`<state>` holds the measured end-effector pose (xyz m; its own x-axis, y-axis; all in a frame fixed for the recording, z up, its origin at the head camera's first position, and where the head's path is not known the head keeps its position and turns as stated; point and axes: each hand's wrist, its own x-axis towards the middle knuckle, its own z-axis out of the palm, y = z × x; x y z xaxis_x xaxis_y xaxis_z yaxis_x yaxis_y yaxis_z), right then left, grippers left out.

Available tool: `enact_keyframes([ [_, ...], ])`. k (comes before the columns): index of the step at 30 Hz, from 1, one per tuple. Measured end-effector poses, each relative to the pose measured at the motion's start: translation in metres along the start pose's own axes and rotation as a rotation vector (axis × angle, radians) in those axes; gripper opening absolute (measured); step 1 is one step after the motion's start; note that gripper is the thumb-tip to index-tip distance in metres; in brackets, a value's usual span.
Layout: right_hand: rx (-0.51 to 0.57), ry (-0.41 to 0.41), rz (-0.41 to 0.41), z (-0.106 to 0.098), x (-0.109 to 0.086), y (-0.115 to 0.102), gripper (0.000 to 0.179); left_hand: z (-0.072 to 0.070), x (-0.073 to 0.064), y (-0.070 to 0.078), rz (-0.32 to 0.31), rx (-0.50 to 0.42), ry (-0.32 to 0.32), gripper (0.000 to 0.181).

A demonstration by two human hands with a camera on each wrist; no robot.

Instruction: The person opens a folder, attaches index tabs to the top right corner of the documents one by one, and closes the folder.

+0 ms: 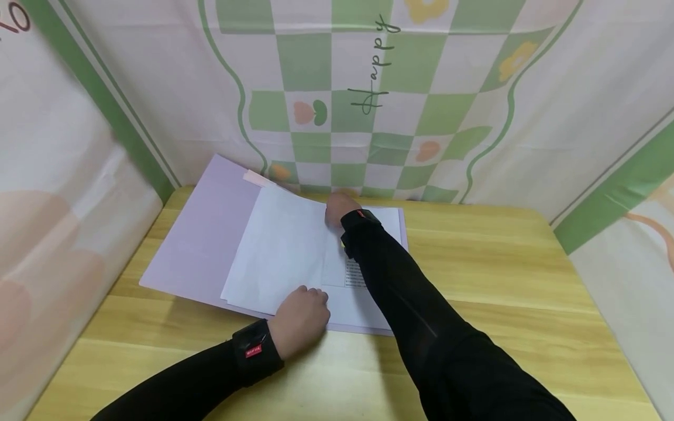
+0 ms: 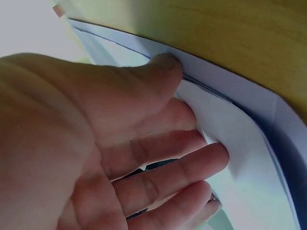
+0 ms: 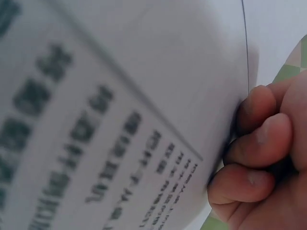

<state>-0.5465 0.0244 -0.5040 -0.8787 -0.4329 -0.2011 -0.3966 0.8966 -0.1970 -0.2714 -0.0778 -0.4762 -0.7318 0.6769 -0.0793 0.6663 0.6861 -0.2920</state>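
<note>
A lilac folder [image 1: 191, 234] lies spread on the table with white sheets [image 1: 276, 245] inside. Part of a printed sheet [image 1: 355, 273] shows under my right forearm; its dark print fills the right wrist view. At the far edge of the papers, my right hand [image 1: 341, 209] has curled fingers [image 3: 242, 184] against the sheet's edge; its thumb is hidden. My left hand [image 1: 301, 321] is at the near edge, thumb [image 2: 165, 72] touching the folder's border and fingers loosely bent over the white paper [image 2: 235, 124].
The folder rests on a wood-grain table [image 1: 489, 251]. A patterned cloth [image 1: 368, 70] with green checks hangs behind the table, and more cloth hangs at both sides. A pinkish strip [image 1: 258, 178] sticks out at the folder's top.
</note>
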Motion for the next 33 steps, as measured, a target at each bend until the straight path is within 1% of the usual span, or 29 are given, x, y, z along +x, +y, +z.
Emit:
enact_keyframes([
  [3,-0.017,0.008,-0.009,0.003,0.002,0.002,0.018,0.001,0.000,0.002,-0.006,0.008,-0.018,0.018],
  [5,-0.027,0.012,-0.016,0.003,-0.002,0.002,0.017,0.000,0.000,0.006,-0.016,-0.011,-0.048,0.019],
  [9,-0.041,0.010,-0.047,0.002,-0.012,0.001,0.015,-0.001,-0.001,0.012,-0.040,-0.035,-0.092,0.030],
  [11,-0.032,-0.005,-0.073,0.004,-0.014,0.003,0.018,-0.001,-0.001,0.014,-0.046,-0.032,-0.099,0.035],
  [13,-0.008,-0.032,-0.095,0.006,-0.016,0.003,0.020,-0.001,-0.001,0.015,-0.048,-0.012,-0.099,0.035],
  [17,0.025,-0.132,-0.122,0.008,-0.027,-0.001,0.020,-0.001,-0.001,0.014,-0.051,0.009,-0.099,0.031],
  [20,0.042,-0.214,-0.128,0.003,-0.047,-0.010,0.020,-0.003,-0.002,0.013,-0.053,-0.008,-0.093,0.032],
  [23,0.012,-0.254,-0.163,-0.002,-0.073,-0.019,0.022,-0.004,-0.004,0.013,-0.050,-0.032,-0.081,0.035],
  [27,-0.034,-0.252,-0.229,-0.001,-0.104,-0.028,0.026,-0.005,-0.005,0.014,-0.045,-0.024,-0.060,0.036],
  [33,-0.041,-0.206,-0.323,0.021,-0.133,-0.038,0.025,-0.004,-0.010,0.018,-0.073,0.032,-0.024,0.040],
])
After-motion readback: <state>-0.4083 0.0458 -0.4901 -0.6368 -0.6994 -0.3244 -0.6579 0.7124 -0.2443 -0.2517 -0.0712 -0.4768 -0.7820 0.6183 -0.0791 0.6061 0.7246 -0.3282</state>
